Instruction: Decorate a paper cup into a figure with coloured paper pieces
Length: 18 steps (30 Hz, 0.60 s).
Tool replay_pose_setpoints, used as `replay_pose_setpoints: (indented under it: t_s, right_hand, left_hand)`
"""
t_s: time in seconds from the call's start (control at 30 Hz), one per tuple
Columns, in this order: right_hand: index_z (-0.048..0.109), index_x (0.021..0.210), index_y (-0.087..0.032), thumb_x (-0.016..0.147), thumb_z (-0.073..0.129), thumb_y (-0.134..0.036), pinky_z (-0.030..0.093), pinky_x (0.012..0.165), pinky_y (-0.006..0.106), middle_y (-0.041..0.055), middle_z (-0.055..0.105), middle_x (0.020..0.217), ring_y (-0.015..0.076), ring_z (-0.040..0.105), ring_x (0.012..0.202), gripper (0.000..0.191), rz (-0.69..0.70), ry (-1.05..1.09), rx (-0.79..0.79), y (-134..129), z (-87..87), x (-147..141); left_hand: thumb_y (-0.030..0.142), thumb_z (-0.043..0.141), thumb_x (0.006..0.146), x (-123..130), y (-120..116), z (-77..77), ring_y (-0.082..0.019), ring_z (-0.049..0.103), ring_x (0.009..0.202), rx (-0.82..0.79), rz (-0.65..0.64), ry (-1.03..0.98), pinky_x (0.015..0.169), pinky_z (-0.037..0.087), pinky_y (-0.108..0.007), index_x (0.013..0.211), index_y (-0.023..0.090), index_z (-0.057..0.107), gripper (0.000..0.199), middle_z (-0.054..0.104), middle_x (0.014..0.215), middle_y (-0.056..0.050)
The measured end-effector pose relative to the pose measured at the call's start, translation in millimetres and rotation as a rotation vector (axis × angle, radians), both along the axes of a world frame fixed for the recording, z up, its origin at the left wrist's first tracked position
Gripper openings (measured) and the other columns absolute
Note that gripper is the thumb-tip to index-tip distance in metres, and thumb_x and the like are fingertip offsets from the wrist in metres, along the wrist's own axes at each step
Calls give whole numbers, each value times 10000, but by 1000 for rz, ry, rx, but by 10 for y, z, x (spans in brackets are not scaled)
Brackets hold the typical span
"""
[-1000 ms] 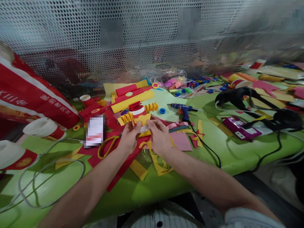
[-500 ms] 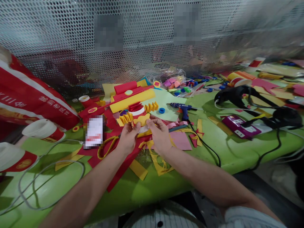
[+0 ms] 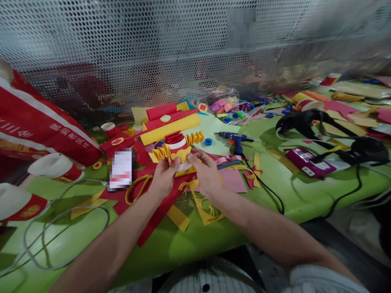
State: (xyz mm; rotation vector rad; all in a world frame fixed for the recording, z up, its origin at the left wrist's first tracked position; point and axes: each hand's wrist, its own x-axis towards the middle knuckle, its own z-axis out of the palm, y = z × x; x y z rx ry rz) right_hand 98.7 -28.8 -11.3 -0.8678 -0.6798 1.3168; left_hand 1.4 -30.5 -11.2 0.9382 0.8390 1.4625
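Note:
Between my hands is a red-and-white paper cup craft (image 3: 176, 141), with pleated yellow paper strips (image 3: 194, 138) sticking out on both sides. A scalloped yellow paper piece (image 3: 180, 155) lies against its front. My left hand (image 3: 164, 176) is closed, pinching the lower left edge with thumb and fingers. At the lower right edge my right hand (image 3: 206, 169) pinches in the same way. The fingers behind the cup are partly hidden. Yellow-handled scissors (image 3: 137, 189) lie beside my left wrist, and a blue glue gun (image 3: 236, 140) lies beyond my right hand.
At left are a phone (image 3: 121, 169), white-and-red paper cups (image 3: 55, 167), a looped grey cable (image 3: 106, 213) and a big red bag (image 3: 45, 118). A purple power strip (image 3: 308, 162) and black straps (image 3: 305, 122) lie at right. Paper scraps (image 3: 179, 217) cover the green table (image 3: 214, 240).
My hands keep the same grip. The scalloped yellow piece has shifted slightly left and now sits closer against the cup's front.

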Motion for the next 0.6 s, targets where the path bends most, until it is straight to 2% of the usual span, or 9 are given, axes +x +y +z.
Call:
replay_pose_setpoints:
  t_s: [0.13, 0.27, 0.43, 0.6]
  right_hand:
    - [554, 637, -192, 526, 726, -268, 431, 661, 242, -36, 574, 713, 96, 520, 677, 219, 40, 114, -6, 45, 5, 22]
    - [599, 734, -200, 535, 726, -273, 451, 702, 267, -38, 602, 713, 105, 555, 673, 247, 135, 167, -28, 88, -5, 43]
    - [572, 726, -225, 547, 711, -288, 473, 699, 301, -48, 598, 680, 134, 575, 660, 235, 182, 216, -54, 85, 26, 46]
    - [549, 722, -229, 556, 696, -294, 478, 679, 287, -59, 579, 666, 131, 568, 654, 231, 245, 264, -77, 96, 33, 48]
  left_hand:
    - [362, 798, 538, -19, 8, 5, -218, 614, 1002, 9, 1, -11, 903, 477, -337, 858, 195, 618, 402, 711, 913, -41]
    - [333, 801, 536, -43, -2, 7, -210, 617, 1000, -2, -2, -24, 899, 482, -321, 820, 213, 632, 352, 716, 889, -20]
    - [310, 818, 505, -52, -22, 30, -220, 610, 1013, -32, 0, -47, 889, 488, -321, 852, 214, 639, 402, 721, 822, -13]
    - [317, 823, 493, -48, -22, 34, -220, 629, 970, -39, -18, -40, 889, 490, -344, 842, 218, 644, 406, 719, 790, -10]
